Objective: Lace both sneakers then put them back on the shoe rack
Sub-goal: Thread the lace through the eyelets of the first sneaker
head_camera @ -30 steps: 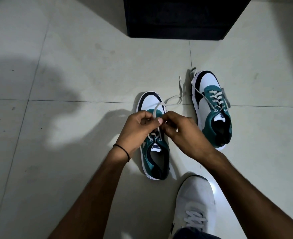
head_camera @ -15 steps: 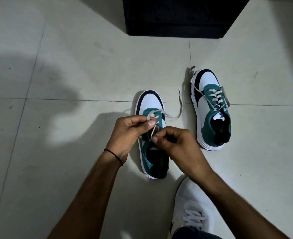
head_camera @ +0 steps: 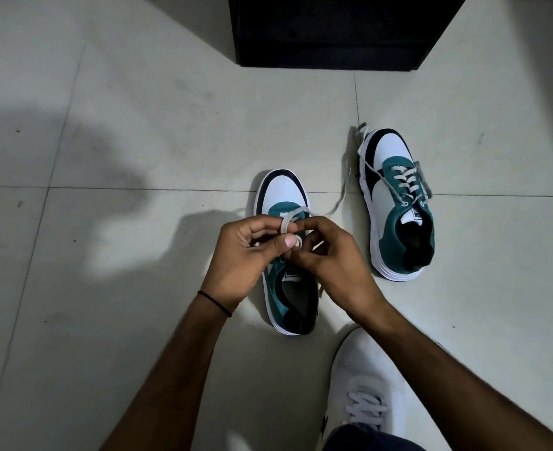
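Pinching the lace (head_camera: 293, 213) above the near sneaker (head_camera: 281, 193), left hand (head_camera: 236, 258) and right hand (head_camera: 337, 262), grips touching.

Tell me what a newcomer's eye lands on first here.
At centre, the left hand and right hand meet over a teal-and-white sneaker on the tiled floor, both pinching its pale lace. The second sneaker stands to the right and farther off, laces already crossed through the eyelets, loose ends trailing. A black cabinet fills the top edge, and a white shoe on the person's foot shows at bottom right.
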